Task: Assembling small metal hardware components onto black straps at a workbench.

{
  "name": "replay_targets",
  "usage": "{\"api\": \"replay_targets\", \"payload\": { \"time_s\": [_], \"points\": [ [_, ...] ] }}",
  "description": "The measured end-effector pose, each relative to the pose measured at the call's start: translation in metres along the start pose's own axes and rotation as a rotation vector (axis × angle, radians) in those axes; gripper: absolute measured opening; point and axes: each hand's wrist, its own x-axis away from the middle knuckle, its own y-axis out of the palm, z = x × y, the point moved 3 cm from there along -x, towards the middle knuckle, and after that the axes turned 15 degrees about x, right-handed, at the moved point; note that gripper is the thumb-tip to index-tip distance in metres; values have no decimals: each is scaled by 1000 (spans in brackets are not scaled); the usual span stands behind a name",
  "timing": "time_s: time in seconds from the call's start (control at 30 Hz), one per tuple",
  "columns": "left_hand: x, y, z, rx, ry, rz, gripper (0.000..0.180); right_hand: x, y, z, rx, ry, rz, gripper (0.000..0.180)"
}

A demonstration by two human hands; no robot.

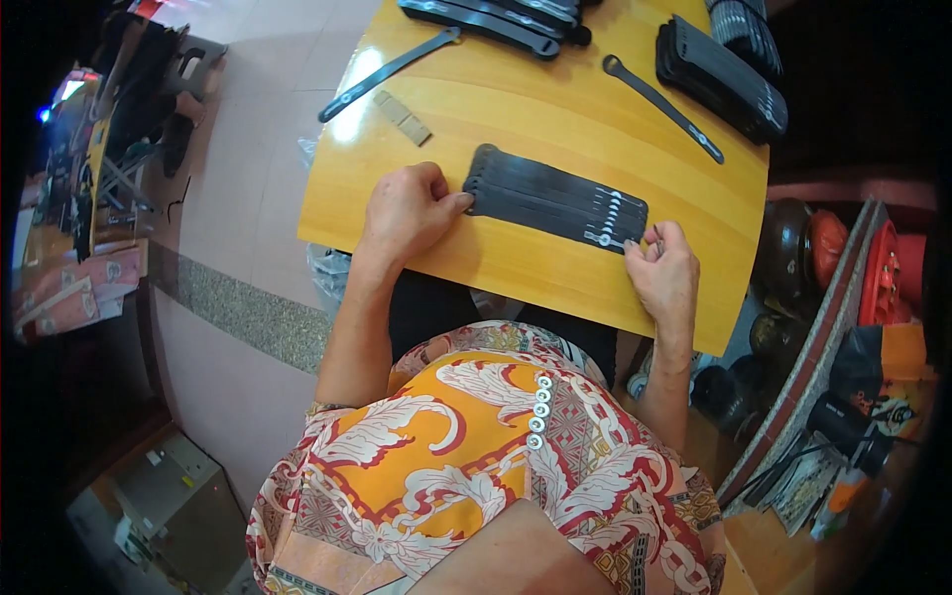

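Note:
A row of black straps, overlapping like a fan, lies flat on the yellow wooden table in front of me. Each strap seems to have a rounded end on the left and white print towards the right. My left hand is closed, with thumb and forefinger pinching the left end of the row. At the near right corner, my right hand pinches the other end between thumb and fingers. How many straps each hand grips is hidden by the fingers.
One loose black strap lies at the far left, another at the right. A tan strip rests near my left hand. Stacked black straps sit at the back, with a thick bundle at the far right. Jars stand beside the table.

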Motion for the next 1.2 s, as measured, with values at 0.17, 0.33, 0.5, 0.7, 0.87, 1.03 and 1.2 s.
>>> {"api": "replay_targets", "payload": {
  "time_s": [0.17,0.33,0.5,0.7,0.87,1.03,1.2],
  "points": [
    [3,-8,-18,319,72,36,17,4,-5,-7,-92,-84,29,19],
    [12,7,-1,648,206,47,12,-2,-6,-39,-285,-252,133,14],
    [6,19,-3,615,93,46,11,-22,26,-26,-431,-163,7,13],
    [-7,-10,-31,656,303,333,16,-30,13,-6,-1036,21,-379,12],
    [-47,-81,-66,9,431,746,26,-30,4,6,-1379,-39,-444,18],
    [-72,-82,-89,155,122,520,26,-15,-10,4,-1337,-40,-351,18],
    [-62,-91,-97,150,180,646,18,7,-20,-31,-1153,-178,-457,18]
  ]
}}
